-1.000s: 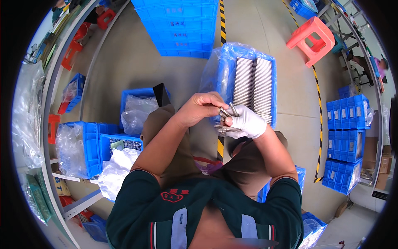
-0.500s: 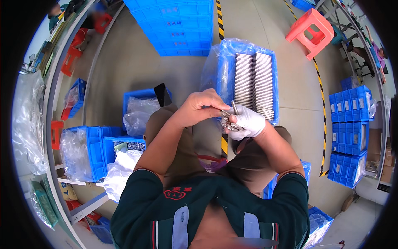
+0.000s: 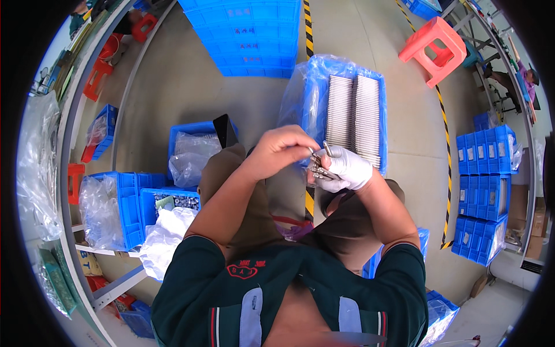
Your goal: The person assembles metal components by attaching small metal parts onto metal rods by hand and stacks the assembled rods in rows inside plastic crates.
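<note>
My left hand (image 3: 282, 149) is bare, its thumb and forefinger pinched on the end of a small silvery metal piece at the bunch. In a white glove, my right hand (image 3: 348, 169) is closed round several short metal rods (image 3: 321, 172), one of them sticking up past the fingers. Just beyond that hand stands a blue crate (image 3: 315, 87) lined with clear plastic film. Two long rows of slim silvery rods (image 3: 340, 110) lie stacked in it. The exact shape of the piece between my left fingertips is too small to make out.
Left of my knees stand a blue bin of small metal parts (image 3: 186, 202), crumpled white plastic (image 3: 167, 237) and a bagged blue crate (image 3: 177, 136). A black phone-like slab (image 3: 222, 130) rests near my left knee. Blue crates (image 3: 243, 40) are stacked ahead; a red stool (image 3: 435, 49) stands far right.
My left fingertips have shifted slightly on the metal piece, and the rods in my gloved right hand sit at a slightly different angle. The whole view has moved a little.
</note>
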Demonstrator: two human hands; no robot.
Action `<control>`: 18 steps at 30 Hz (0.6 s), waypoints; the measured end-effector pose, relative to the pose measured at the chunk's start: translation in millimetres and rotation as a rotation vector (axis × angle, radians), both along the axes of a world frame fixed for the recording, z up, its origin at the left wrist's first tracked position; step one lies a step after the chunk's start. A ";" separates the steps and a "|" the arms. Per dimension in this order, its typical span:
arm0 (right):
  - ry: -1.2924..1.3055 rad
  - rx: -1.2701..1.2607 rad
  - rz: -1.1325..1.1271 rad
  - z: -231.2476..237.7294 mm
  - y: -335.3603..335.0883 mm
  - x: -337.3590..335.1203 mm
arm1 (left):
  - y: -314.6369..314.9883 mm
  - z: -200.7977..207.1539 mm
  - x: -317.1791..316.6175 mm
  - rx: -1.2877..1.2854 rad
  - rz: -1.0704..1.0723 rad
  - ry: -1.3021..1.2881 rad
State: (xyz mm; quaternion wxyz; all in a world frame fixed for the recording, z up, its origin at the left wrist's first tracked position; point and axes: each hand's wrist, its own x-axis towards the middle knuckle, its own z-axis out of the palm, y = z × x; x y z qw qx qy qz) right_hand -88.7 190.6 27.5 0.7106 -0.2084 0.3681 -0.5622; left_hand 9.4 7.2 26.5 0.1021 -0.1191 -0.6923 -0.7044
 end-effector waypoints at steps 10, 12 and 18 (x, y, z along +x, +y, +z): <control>0.370 0.107 -0.068 -16.2 -9.0 5.5 | -0.4 2.0 -3.6 -0.015 -0.011 -0.124; 0.356 0.115 -0.050 -15.7 -9.4 5.1 | -2.1 1.3 -4.3 -0.053 -0.014 -0.119; 0.334 0.158 -0.143 -19.7 -12.3 11.9 | -5.0 -4.0 -4.5 -0.097 0.004 -0.099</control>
